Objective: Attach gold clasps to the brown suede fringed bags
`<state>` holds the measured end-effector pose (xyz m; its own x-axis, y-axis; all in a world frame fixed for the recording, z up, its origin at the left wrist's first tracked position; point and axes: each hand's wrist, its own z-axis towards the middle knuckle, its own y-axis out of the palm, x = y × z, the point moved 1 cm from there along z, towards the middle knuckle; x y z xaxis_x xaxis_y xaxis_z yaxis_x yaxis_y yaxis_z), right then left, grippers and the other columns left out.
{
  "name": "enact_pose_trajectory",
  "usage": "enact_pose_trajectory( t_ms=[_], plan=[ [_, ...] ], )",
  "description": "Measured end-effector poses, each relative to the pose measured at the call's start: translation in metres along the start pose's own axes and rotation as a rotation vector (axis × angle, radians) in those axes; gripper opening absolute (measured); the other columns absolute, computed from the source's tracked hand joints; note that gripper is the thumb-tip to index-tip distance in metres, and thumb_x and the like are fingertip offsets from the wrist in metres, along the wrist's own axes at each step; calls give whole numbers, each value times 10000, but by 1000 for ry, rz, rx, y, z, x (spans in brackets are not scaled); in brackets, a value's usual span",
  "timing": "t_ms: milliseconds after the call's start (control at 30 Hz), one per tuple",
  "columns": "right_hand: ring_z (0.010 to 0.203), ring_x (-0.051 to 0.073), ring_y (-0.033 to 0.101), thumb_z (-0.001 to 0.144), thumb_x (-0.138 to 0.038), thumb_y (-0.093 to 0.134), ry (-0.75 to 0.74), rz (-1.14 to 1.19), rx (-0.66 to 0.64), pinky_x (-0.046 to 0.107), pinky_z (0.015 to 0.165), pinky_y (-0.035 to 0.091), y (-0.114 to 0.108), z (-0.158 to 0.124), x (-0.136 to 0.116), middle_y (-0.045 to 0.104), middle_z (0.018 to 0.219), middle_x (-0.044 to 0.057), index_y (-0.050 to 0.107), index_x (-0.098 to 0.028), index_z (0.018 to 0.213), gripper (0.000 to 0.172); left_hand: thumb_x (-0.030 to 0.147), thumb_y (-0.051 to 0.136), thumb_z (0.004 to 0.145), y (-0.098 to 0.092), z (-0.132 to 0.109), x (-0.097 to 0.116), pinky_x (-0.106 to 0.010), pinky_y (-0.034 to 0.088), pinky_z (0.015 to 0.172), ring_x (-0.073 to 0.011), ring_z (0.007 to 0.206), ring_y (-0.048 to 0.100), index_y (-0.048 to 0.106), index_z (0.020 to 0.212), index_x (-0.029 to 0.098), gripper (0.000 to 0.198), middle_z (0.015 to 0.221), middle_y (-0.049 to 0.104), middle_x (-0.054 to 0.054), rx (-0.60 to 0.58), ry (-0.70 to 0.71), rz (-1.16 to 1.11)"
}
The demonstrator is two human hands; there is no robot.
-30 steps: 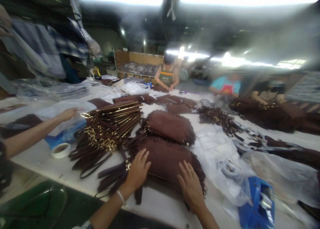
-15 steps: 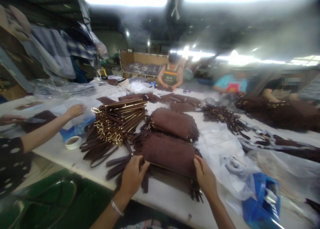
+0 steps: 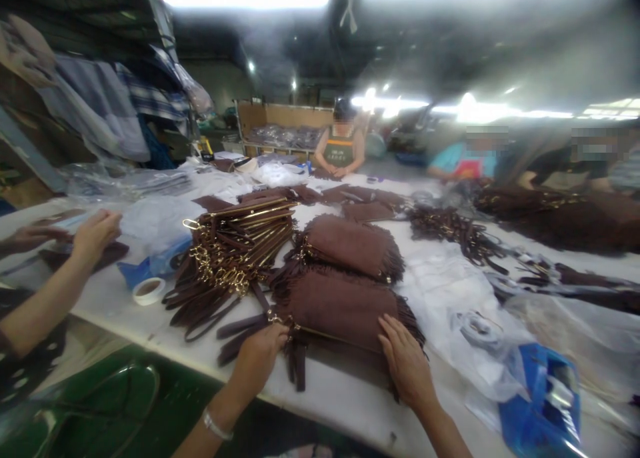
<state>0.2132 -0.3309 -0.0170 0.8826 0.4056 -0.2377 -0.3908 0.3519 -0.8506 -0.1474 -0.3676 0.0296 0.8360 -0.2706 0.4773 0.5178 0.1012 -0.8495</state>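
- Head view, clock centred on nr bag, 12 = straight away from wearer: dark brown suede-look bag w/ fringed ends lies flat on white bench, broad side up.
- L hand at 8, by bag's L corner: fingers curled in, tips close together at small gold metal fittings. Can't tell if they've hold of a ring or strap; hand hides it.
- R hand at 4: fingers nearly straight, slightly apart, resting on bag nr its R end; nothing gripped.
- At 12, second brown fringed bag, right up against the first; can't tell if edges overlap.
- At 10, heap of brown straps w/ gold clasps; at 9, white tape roll; at 2-3, crumpled white sheeting; at 4, blue plastic holder.
- Co-worker's hand at 9-10, well apart.
- Risk: pulling L fittings w/ R hand only resting could skew bag or strain the strap joint.
- Risk: fringe could tangle w/ second bag's if dragged; dark brown straps at 8 could snag L fingers.
- Risk: hard R-hand pressure could crease/mark the soft face.
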Motion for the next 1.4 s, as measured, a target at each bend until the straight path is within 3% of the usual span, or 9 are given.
enact_pose_trajectory(
  t_ms=[133,333,500,633,833,1033,1200,1333,1400],
  plan=[
    [1250,246,521,1012,-301,297,164,67,-9,458,1041,459,-11,-28,23,556,1358,126,496,-180,1333,397,349,330,1007,-6,-18,-11,-279,516,696,-174,748,657,624,910,240,328,773,676,11,-119,-93,-153],
    [1162,249,589,993,-298,339,388,87,53,459,996,489,-46,-59,32,649,1220,103,567,-201,1232,344,410,383,982,18,2,-28,-424,461,1013,-249,1166,563,545,1195,229,323,1209,612,-80,131,-16,-81],
    [1180,242,567,958,-244,425,296,12,-38,407,970,503,-48,-55,4,624,1257,90,496,-220,1320,370,337,408,952,46,28,-26,-472,438,1036,-284,1235,496,445,1287,199,364,1304,507,-122,57,39,-97],
    [987,263,622,929,-165,401,283,-72,-128,396,817,534,-47,-49,-4,676,1047,96,575,-195,1159,290,361,441,926,28,38,-24,-438,462,908,-276,1040,580,538,1050,223,209,1068,591,-74,-36,-34,-151],
    [943,231,658,982,-399,399,173,-113,-75,334,767,541,-63,-52,24,680,1053,48,570,-280,1150,268,381,467,877,-9,37,-8,-322,419,719,-214,769,568,528,816,208,193,787,596,-13,-49,-226,-466],
    [952,191,693,961,-388,391,124,-119,-58,257,735,565,-57,-56,51,678,1135,41,527,-279,1230,320,451,552,813,-8,33,-4,-248,369,577,-153,616,503,514,856,178,278,677,550,19,-129,-444,-930],
    [963,206,698,958,-284,361,97,-180,-93,285,755,589,-55,-57,57,697,1123,67,562,-257,1220,331,465,529,844,-2,31,-9,-244,362,556,-140,575,491,516,857,179,286,655,538,26,-202,-417,-976],
    [1084,299,649,916,-187,328,57,-309,23,456,891,558,-60,-55,30,635,1254,146,570,-195,1278,436,420,512,874,3,26,-9,-254,380,603,-158,649,518,541,782,184,256,695,541,12,-159,-334,-712],
    [1087,270,651,913,-191,383,11,-207,53,398,899,561,-57,-50,-3,643,1251,125,537,-210,1319,435,433,514,882,7,24,-8,-253,381,612,-158,665,518,558,783,180,276,707,541,10,-165,-301,-671]
  ],
)
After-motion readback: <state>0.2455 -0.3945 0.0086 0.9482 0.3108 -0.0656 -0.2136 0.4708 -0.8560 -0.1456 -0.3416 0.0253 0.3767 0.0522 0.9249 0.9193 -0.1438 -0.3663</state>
